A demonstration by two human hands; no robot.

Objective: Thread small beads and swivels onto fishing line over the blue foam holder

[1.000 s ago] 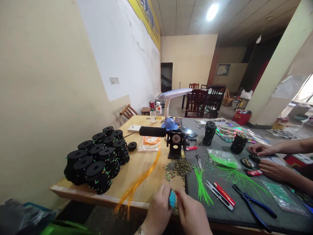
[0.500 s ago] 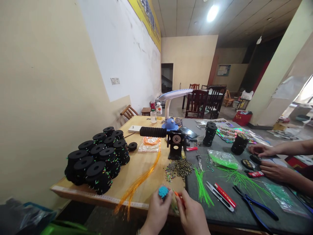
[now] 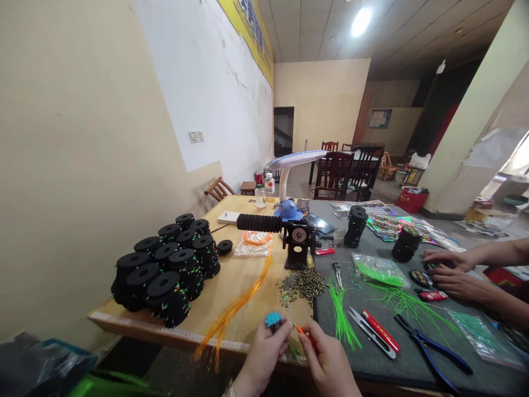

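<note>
At the table's front edge, my left hand is closed around a small bundle with a bright blue, knobbly top. Close by on the right, my right hand pinches a thin orange stick-like tool, its tip pointing toward the left fingers. Small green bits lie below, between the hands. Just beyond them is a pile of brass-and-dark beads with small coloured beads beside it. Green strands lie right of my right hand. My palms hide the lower part of what I hold.
Stacked black foam spools stand at left, near orange strands. A black winding device and a desk lamp stand ahead. Snips, a red lighter and pliers lie right. Another person's hands work at far right.
My hands have drawn slightly apart, and the blue-topped bundle has tilted and shifted a little left. The other person's hands have moved closer together.
</note>
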